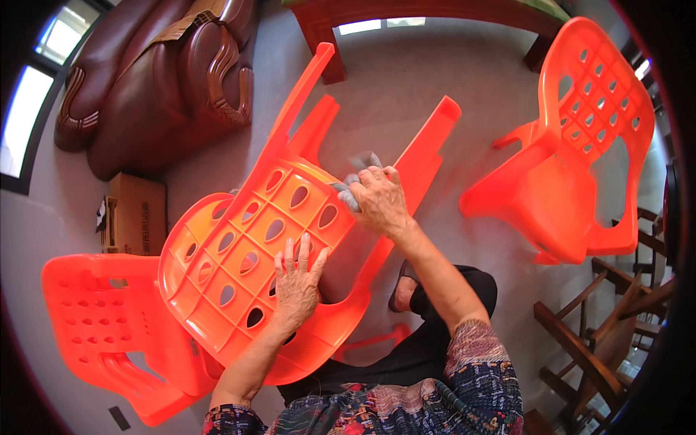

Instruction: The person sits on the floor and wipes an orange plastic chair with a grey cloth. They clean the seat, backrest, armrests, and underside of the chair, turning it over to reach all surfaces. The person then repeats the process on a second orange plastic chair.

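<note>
An orange plastic armchair (250, 243) is tipped over in front of me, its legs pointing away and its backrest with teardrop holes facing up. My left hand (296, 293) lies flat on that backrest with the fingers spread. My right hand (380, 199) is closed around a crumpled grey cloth (353, 197) at the far right part of the backrest, near the seat. The cloth is partly hidden by my fingers and blurred at its far end, so I cannot tell exactly where it touches the chair.
A second orange chair (94, 319) is at the left, partly behind the tipped one. Another orange chair (558, 174) stands to the right. Dark wooden stools (580, 348) are at lower right. Beyond are a brown leather sofa (145, 116), a cardboard box (138, 214) and a reddish wooden table (435, 11).
</note>
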Tool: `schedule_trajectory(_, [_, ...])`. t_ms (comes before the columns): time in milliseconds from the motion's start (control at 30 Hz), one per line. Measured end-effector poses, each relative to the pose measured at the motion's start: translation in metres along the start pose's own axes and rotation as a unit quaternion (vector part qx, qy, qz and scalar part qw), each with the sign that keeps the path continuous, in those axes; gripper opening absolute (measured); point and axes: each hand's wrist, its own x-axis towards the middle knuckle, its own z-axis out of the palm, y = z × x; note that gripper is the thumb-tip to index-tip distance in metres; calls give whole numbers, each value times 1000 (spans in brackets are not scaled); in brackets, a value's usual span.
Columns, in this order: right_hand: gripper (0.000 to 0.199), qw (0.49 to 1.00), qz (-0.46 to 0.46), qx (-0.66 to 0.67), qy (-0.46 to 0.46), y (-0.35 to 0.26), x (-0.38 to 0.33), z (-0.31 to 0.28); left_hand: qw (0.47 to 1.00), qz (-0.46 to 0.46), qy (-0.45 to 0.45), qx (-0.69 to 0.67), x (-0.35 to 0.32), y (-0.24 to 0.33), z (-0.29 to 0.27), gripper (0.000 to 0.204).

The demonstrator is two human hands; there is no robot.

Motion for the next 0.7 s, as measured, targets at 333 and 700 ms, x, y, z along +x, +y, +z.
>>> schedule_trajectory(333, [29, 848, 124, -260, -445, 120, 85, -14, 1000, 7, -17, 17, -6, 0, 4, 65])
schedule_trajectory(700, [36, 809, -25, -99, -578, 109, 71, 41, 1000, 4, -8, 6, -9, -5, 10, 57])
